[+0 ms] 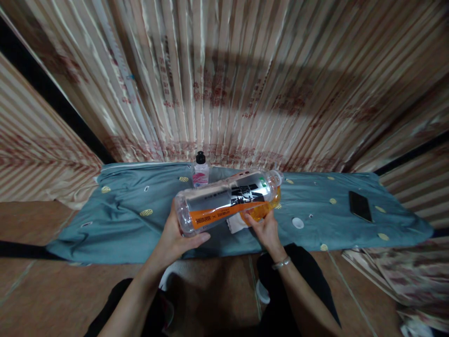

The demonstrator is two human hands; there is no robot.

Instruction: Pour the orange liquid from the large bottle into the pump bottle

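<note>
My left hand point(175, 245) is closed around the base end of a big clear plastic bottle point(217, 201) with a silver and orange label. The bottle lies tilted almost level, its neck pointing right and slightly up. Partly behind its neck end is a container of orange liquid point(257, 214), and my right hand point(265, 230) has its fingers closed on that. The big bottle hides the container's upper part, so its full shape does not show. Just left of my right hand, a white tissue-like piece point(237, 224) lies below the bottle. Farther right on the cloth is a small white cap point(298, 223).
A teal patterned cloth point(122, 234) covers the low table. Behind the big bottle stands a small clear bottle with a black top point(200, 171). A dark phone point(360, 206) lies at the right. Striped curtains point(224, 84) hang close behind, and black poles point(56, 89) slant at the sides.
</note>
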